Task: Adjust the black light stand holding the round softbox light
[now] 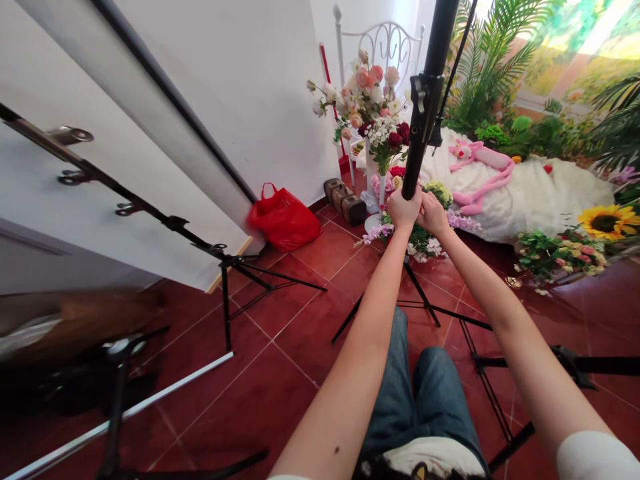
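Note:
A black light stand [419, 127] rises upright in front of me, its tripod legs spread on the floor by my knees. My left hand [404, 209] is wrapped round its pole, below a clamp collar [424, 100]. Right beside it, my right hand [433, 213] is closed against the side of the stand with its fingers curled; the exact part under those fingers is hidden. A thin black cable or rod [457, 57] runs along the upper pole. Behind my hands are bunches of artificial flowers [373, 90] in tall white vases.
Left, another black stand [225, 260] stands by a large white panel with clamps [70, 135]. A red bag [285, 217] and a brown case [345, 200] lie near the wall. Stand legs [520, 433] reach in at right. A pink plush toy [483, 167] lies on white fabric [560, 200].

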Tool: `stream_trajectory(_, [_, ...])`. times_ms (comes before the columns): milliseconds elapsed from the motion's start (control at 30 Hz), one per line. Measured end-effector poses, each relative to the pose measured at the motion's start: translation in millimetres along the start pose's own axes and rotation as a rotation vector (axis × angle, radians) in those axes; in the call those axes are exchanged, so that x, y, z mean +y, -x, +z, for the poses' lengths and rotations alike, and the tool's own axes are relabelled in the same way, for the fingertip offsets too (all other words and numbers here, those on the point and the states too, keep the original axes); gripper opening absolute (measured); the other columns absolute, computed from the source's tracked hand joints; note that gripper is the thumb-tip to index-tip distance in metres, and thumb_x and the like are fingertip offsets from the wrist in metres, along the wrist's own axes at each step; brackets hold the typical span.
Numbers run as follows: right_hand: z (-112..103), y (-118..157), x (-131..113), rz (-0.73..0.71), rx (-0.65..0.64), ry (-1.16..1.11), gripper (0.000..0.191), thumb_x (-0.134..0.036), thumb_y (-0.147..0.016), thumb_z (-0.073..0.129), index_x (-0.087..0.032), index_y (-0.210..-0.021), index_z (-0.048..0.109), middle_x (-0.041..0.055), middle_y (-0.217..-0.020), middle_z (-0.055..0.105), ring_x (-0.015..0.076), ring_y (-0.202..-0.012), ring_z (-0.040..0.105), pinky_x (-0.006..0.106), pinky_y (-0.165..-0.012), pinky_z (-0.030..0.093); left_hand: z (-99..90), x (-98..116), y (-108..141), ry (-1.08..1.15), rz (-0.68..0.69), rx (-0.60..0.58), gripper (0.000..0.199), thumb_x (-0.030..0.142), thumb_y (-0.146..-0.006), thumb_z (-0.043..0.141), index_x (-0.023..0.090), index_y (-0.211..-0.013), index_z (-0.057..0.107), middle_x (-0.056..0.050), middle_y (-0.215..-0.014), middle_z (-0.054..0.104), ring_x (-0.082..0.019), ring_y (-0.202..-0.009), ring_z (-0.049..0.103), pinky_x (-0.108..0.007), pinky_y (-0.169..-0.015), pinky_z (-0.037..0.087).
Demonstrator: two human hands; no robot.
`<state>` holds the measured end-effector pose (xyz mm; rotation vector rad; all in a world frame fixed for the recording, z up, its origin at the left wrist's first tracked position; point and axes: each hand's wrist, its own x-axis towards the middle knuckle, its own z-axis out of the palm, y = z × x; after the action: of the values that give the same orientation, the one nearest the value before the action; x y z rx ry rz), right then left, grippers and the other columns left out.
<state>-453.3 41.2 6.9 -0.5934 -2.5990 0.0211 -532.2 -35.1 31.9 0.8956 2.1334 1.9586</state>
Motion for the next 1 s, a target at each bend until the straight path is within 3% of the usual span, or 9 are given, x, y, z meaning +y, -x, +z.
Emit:
stream_trajectory(233, [16,8,-10,0.146,0.181,0.135,0.022,-0.026,-0.090,0.042,-0.020,-0.097,0.061,0.0125,-0.091,0.064,0.0316,-0.100,0.055,0.040,-0.085,0.046,-0.8,1,1,-0.003,0.006,-0.006,0.033,0.050,-0.085,0.061,0.018,-0.085,0.071,-0.009,-0.081,0.073,-0.023,-0.089,0.069,-0.027,-0.075,0.048])
stream_trajectory(433, [30,13,-23,0.334,0.224,0.154,0.030,-0.028,-0.096,0.035,-0.020,-0.094,0.063,0.0122,-0.094,0.066,0.0290,-0.097,0.057,0.037,-0.082,0.046,-2.5,4,2,0.001,0.012,-0.007,0.036,0.052,-0.084,0.061,0.017,-0.084,0.071,-0.010,-0.081,0.073,-0.023,-0.088,0.069,-0.026,-0.075,0.047])
stream_trajectory(533, [29,19,-25,0.339,0.221,0.149,0.028,-0.025,-0.095,0.036,-0.019,-0.096,0.063,0.0118,-0.093,0.066,0.0275,-0.097,0.057,0.034,-0.078,0.046,-4.1,6,4,-0.011,0.009,-0.005,0.035,0.051,-0.085,0.061,0.018,-0.083,0.071,-0.009,-0.080,0.073,-0.022,-0.087,0.069,-0.026,-0.075,0.048])
stream_trajectory(667, [10,17,-16,0.196,0.122,0.191,0.026,-0.023,-0.092,0.040,-0.015,-0.104,0.062,0.0127,-0.097,0.067,0.0263,-0.098,0.058,0.031,-0.076,0.046,-3.8,7,4,-0.045,-0.001,0.002,0.030,0.047,-0.084,0.062,0.019,-0.084,0.071,-0.008,-0.080,0.073,-0.022,-0.088,0.069,-0.026,-0.075,0.048])
stream_trajectory(833, [-14,-13,-5,0.003,-0.052,0.284,0.041,-0.023,-0.091,0.045,-0.006,-0.127,0.052,0.0213,-0.124,0.061,0.0304,-0.117,0.054,0.033,-0.080,0.049,0.5,2,1,-0.049,0.008,0.020,0.026,0.043,-0.084,0.062,0.019,-0.082,0.072,-0.007,-0.078,0.072,-0.022,-0.085,0.069,-0.027,-0.074,0.049])
stream_trajectory(1000, [-5,-24,-5,-0.017,-0.189,0.275,0.040,-0.018,-0.095,0.040,-0.006,-0.130,0.054,0.0218,-0.127,0.062,0.0296,-0.116,0.059,0.030,-0.078,0.051,2.2,0,0,-0.041,-0.009,0.020,0.026,0.044,-0.083,0.064,0.019,-0.081,0.071,-0.007,-0.077,0.072,-0.023,-0.083,0.069,-0.028,-0.074,0.050])
